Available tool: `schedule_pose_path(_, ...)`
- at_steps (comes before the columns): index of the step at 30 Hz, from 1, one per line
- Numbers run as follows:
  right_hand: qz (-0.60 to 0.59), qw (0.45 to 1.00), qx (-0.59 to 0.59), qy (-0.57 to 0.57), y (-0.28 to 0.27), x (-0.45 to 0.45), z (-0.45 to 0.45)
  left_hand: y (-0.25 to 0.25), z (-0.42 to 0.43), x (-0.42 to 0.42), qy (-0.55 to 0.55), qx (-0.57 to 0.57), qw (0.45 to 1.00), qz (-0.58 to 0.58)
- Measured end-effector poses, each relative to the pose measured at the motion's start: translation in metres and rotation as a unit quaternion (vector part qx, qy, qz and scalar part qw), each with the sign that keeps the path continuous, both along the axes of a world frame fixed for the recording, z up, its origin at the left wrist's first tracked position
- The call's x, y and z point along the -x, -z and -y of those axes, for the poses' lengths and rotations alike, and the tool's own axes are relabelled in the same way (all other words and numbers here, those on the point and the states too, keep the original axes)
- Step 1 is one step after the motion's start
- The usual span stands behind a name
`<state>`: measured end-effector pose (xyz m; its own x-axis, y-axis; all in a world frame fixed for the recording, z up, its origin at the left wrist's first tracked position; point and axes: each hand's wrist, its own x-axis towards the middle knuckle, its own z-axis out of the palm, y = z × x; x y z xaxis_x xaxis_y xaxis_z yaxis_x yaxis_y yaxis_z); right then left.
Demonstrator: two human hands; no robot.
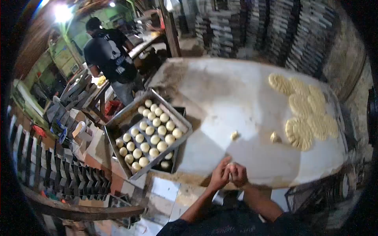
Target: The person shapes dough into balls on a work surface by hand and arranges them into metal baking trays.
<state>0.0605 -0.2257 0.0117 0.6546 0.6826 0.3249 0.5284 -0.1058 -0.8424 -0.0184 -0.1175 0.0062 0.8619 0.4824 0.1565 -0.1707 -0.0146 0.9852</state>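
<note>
Head view: dough lump (234, 135) beyond curled, meeting fingers (225, 161) of both hands (219, 177) (238, 175), hold unclear.

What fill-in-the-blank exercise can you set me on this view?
The left hand and right hand are held close ____.
A tray of dough balls stands to their ____.
The patterned dough pieces lie to their ____.
Between tray and pieces, ____ small dough lumps lie on the table.
Missing words: together; left; right; two.
</note>
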Motion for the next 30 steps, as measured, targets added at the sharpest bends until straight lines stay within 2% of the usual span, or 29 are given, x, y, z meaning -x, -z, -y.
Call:
schedule_pose_path(1, 0.083, 0.996, 0.000, 0.035, -0.011, -0.005, -0.011, -0.013, -0.004, -0.004, -0.041, -0.052, 0.998, 0.008)
schedule_pose_path(2, 0.104, 0.993, -0.044, 0.042, -0.024, -0.014, -0.021, -0.017, -0.018, -0.005, -0.019, -0.227, 0.973, -0.024)
schedule_pose_path(3, 0.117, 0.988, -0.087, 0.049, -0.040, -0.019, -0.024, -0.043, -0.018, -0.006, -0.013, -0.224, 0.973, -0.050)
schedule_pose_path(4, 0.178, 0.984, -0.023, 0.022, -0.056, -0.027, -0.018, -0.056, -0.022, -0.010, -0.002, -0.275, 0.958, -0.076)
schedule_pose_path(6, 0.208, 0.977, -0.004, 0.035, -0.044, -0.050, -0.007, -0.061, -0.027, -0.023, 0.005, -0.330, 0.938, -0.107)
schedule_pose_path(7, 0.237, 0.970, 0.023, 0.051, -0.042, -0.060, -0.003, -0.053, -0.031, -0.034, 0.073, -0.322, 0.942, -0.059)
schedule_pose_path(8, 0.191, 0.978, 0.020, 0.088, -0.045, -0.070, 0.002, -0.049, -0.033, -0.044, 0.142, -0.312, 0.939, -0.010)
schedule_pose_path(9, 0.192, 0.978, 0.015, 0.086, -0.037, -0.088, 0.004, -0.054, -0.031, -0.048, 0.139, -0.316, 0.938, -0.011)
schedule_pose_path(10, 0.179, 0.976, 0.030, 0.121, -0.023, -0.112, 0.008, -0.062, -0.025, -0.049, 0.177, -0.097, 0.973, -0.110)
schedule_pose_path(11, 0.163, 0.973, 0.045, 0.157, -0.009, -0.130, 0.017, -0.064, -0.020, -0.052, 0.206, 0.130, 0.948, -0.204)
schedule_pose_path(12, 0.091, 0.979, -0.009, 0.180, -0.004, -0.138, 0.029, -0.033, -0.022, -0.058, 0.187, 0.117, 0.965, -0.143)
schedule_pose_path(13, 0.087, 0.979, -0.014, 0.184, 0.007, -0.144, 0.039, -0.018, -0.020, -0.061, 0.189, 0.111, 0.964, -0.149)
schedule_pose_path(14, 0.051, 0.983, -0.006, 0.177, 0.024, -0.144, 0.054, -0.005, -0.018, -0.061, 0.060, -0.108, 0.981, -0.151)
schedule_pose_path(15, 0.013, 0.985, 0.005, 0.171, 0.045, -0.140, 0.073, 0.014, -0.015, -0.056, -0.069, -0.319, 0.934, -0.144)
schedule_pose_path(16, 0.126, 0.988, 0.041, 0.083, 0.089, -0.136, 0.102, 0.061, -0.022, -0.045, -0.060, -0.232, 0.959, -0.150)
schedule_pose_path(18, 0.240, 0.967, 0.079, -0.003, 0.104, -0.153, 0.140, 0.096, -0.034, -0.014, -0.024, -0.333, 0.932, -0.142)
schedule_pose_path(19, 0.250, 0.954, 0.156, -0.055, 0.103, -0.158, 0.168, 0.105, -0.046, 0.005, 0.005, -0.511, 0.850, -0.127)
schedule_pose_path(20, 0.253, 0.933, 0.232, -0.111, 0.093, -0.158, 0.184, 0.102, -0.059, 0.003, 0.017, -0.299, 0.941, -0.154)
schedule_pose_path(21, 0.298, 0.923, 0.220, -0.104, 0.085, -0.170, 0.176, 0.101, -0.072, -0.002, 0.024, -0.069, 0.981, -0.181)
schedule_pose_path(22, 0.337, 0.913, 0.207, -0.099, 0.078, -0.186, 0.162, 0.135, -0.097, -0.012, -0.048, -0.408, 0.881, -0.235)
schedule_pose_path(23, 0.391, 0.890, 0.217, -0.085, 0.052, -0.198, 0.139, 0.120, -0.093, -0.031, -0.081, -0.493, 0.822, -0.274)
schedule_pose_path(24, 0.340, 0.917, 0.201, -0.052, 0.038, -0.201, 0.116, 0.101, -0.088, -0.051, -0.114, -0.569, 0.752, -0.313)
schedule_pose_path(25, 0.300, 0.931, 0.203, -0.042, 0.035, -0.202, 0.092, 0.057, -0.074, -0.081, -0.106, -0.467, 0.812, -0.334)
schedule_pose_path(26, 0.290, 0.944, 0.159, -0.009, 0.044, -0.198, 0.070, 0.052, -0.062, -0.109, -0.162, -0.441, 0.839, -0.274)
schedule_pose_path(27, 0.278, 0.946, 0.162, -0.027, 0.058, -0.180, 0.056, 0.054, -0.044, -0.125, -0.223, -0.413, 0.858, -0.210)
schedule_pose_path(29, 0.264, 0.948, 0.168, -0.057, 0.065, -0.164, 0.039, 0.056, -0.011, -0.143, -0.203, -0.401, 0.869, -0.207)
schedule_pose_path(30, 0.262, 0.947, 0.169, -0.079, 0.064, -0.157, 0.035, 0.041, 0.008, -0.143, -0.171, -0.409, 0.861, -0.249)
